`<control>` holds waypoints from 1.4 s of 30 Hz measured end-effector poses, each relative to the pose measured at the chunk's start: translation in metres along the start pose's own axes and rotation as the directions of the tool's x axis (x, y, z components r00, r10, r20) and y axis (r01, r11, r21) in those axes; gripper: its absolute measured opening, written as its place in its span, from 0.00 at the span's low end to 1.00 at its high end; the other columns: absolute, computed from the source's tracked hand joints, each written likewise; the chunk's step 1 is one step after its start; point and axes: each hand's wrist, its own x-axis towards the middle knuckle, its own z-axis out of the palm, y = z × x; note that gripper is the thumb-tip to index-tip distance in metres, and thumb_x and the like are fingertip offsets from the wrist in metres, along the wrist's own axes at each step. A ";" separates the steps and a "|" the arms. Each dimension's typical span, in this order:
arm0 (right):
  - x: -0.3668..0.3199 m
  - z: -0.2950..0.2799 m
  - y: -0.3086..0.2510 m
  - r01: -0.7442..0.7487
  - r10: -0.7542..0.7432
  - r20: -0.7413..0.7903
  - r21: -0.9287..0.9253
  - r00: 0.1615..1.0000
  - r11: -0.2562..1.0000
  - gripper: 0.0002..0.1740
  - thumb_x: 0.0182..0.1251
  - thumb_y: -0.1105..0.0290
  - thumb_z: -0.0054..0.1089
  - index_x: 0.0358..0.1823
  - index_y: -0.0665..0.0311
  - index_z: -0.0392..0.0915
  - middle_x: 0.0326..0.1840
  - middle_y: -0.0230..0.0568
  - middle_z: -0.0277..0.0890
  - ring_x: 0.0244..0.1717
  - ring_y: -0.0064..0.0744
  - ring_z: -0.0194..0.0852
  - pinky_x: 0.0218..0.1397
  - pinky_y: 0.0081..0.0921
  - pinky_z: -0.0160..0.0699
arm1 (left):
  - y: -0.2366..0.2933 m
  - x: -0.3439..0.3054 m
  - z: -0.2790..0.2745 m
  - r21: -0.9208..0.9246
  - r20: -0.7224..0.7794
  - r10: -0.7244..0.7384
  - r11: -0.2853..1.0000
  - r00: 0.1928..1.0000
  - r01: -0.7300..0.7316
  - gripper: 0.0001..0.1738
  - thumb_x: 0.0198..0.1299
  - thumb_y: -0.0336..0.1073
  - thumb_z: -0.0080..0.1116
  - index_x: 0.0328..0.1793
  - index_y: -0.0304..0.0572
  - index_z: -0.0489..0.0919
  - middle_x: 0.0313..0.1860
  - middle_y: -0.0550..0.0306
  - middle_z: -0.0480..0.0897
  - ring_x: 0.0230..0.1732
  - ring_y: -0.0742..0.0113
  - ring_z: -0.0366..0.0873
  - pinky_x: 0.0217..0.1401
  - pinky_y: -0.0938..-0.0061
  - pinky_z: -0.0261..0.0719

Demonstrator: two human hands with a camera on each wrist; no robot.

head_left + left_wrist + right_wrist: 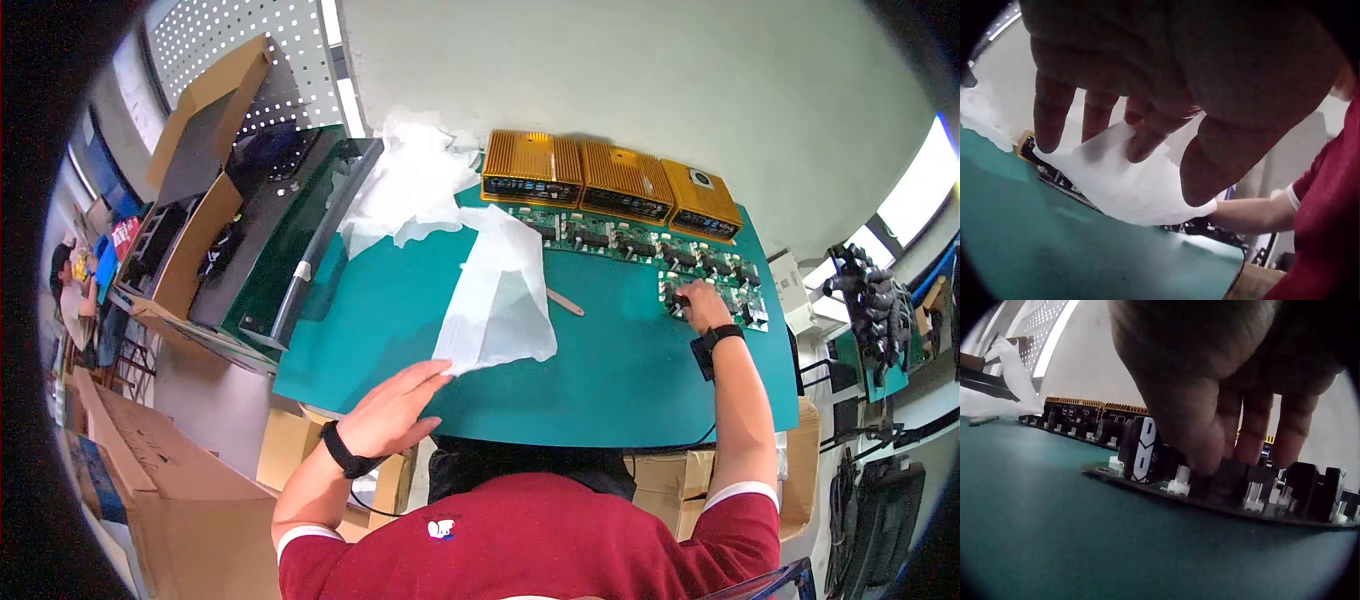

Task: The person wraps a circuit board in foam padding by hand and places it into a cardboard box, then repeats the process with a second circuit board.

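In front of the row of gold finned boxes (626,182), toward its right end as you looked at it, your right hand (704,304) was on the front circuit board (752,305). Your thumb and fingers closed around a dark raised part of it — a pinch from both sides — while the board lay on the green table (600,385). A longer line of green circuit boards (600,238) lay between that board and the boxes, close along their front.

Well in front of the boxes and to their left, your left hand (385,420) reached out palm down, fingers extended and the thumb apart. Its fingertips were at the near corner of the translucent white sheet (500,290); whether they pinched that corner or only met it, you could not tell. The sheet ran from there back toward the boxes' left end.

A thin pale strip (566,302) lay in front of the boxes, just beside the sheet's right edge. Left of the boxes sat a crumpled heap of white wrapping (410,185) and, farther left, an open cardboard carton (205,150). A dark band (350,452) circled your left wrist — another (716,338) circled your right.
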 end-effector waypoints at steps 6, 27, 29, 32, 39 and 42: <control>-0.015 -0.010 -0.011 0.113 -0.107 -0.090 0.071 0.990 0.991 0.19 0.48 0.78 0.59 0.45 0.63 0.74 0.42 0.50 0.70 0.49 0.50 0.67 0.55 0.36 0.68 | -0.021 -0.021 0.017 -0.168 0.078 0.110 0.981 0.991 -0.096 0.18 0.45 0.30 0.61 0.44 0.39 0.71 0.49 0.46 0.73 0.55 0.47 0.68 0.56 0.62 0.69; -0.102 -0.011 -0.197 -0.114 -0.305 -0.048 0.862 0.951 -0.493 0.16 0.63 0.76 0.50 0.53 0.66 0.68 0.50 0.36 0.72 0.50 0.28 0.71 0.54 0.27 0.69 | -0.109 0.165 0.032 0.533 0.074 0.206 0.819 0.976 -0.213 0.09 0.58 0.34 0.49 0.44 0.46 0.74 0.44 0.53 0.77 0.55 0.59 0.70 0.55 0.66 0.69; -0.104 -0.002 -0.201 -0.174 -0.326 -0.034 0.790 0.945 -0.587 0.16 0.65 0.74 0.49 0.53 0.66 0.68 0.50 0.37 0.73 0.50 0.29 0.71 0.56 0.29 0.68 | -0.102 0.169 0.016 0.124 -0.045 0.087 0.989 0.995 -0.081 0.05 0.59 0.33 0.48 0.40 0.44 0.72 0.38 0.57 0.76 0.48 0.64 0.72 0.50 0.70 0.70; -0.106 -0.007 -0.197 -0.184 -0.319 -0.062 0.708 0.946 -0.682 0.16 0.64 0.73 0.49 0.53 0.67 0.68 0.51 0.39 0.73 0.51 0.32 0.71 0.57 0.32 0.68 | -0.078 0.162 -0.013 -0.695 -0.281 -0.305 0.719 0.910 0.026 0.06 0.63 0.35 0.45 0.36 0.43 0.70 0.27 0.64 0.72 0.29 0.77 0.71 0.30 0.81 0.72; -0.123 0.000 -0.145 0.039 -0.137 -0.170 0.752 0.976 -0.658 0.17 0.62 0.69 0.53 0.52 0.64 0.70 0.53 0.39 0.72 0.51 0.35 0.71 0.54 0.34 0.70 | -0.144 0.125 -0.069 -0.947 -0.069 -0.643 0.282 0.763 0.153 0.06 0.60 0.33 0.44 0.41 0.43 0.70 0.32 0.59 0.76 0.30 0.72 0.75 0.19 0.80 0.73; -0.139 0.007 -0.121 0.191 0.098 -0.170 0.712 0.981 -0.676 0.19 0.62 0.68 0.54 0.54 0.63 0.68 0.50 0.40 0.73 0.49 0.34 0.73 0.53 0.33 0.71 | -0.181 0.103 -0.064 -0.979 -0.120 -0.727 0.200 0.676 0.042 0.10 0.60 0.34 0.44 0.47 0.42 0.68 0.35 0.58 0.76 0.30 0.70 0.76 0.25 0.77 0.77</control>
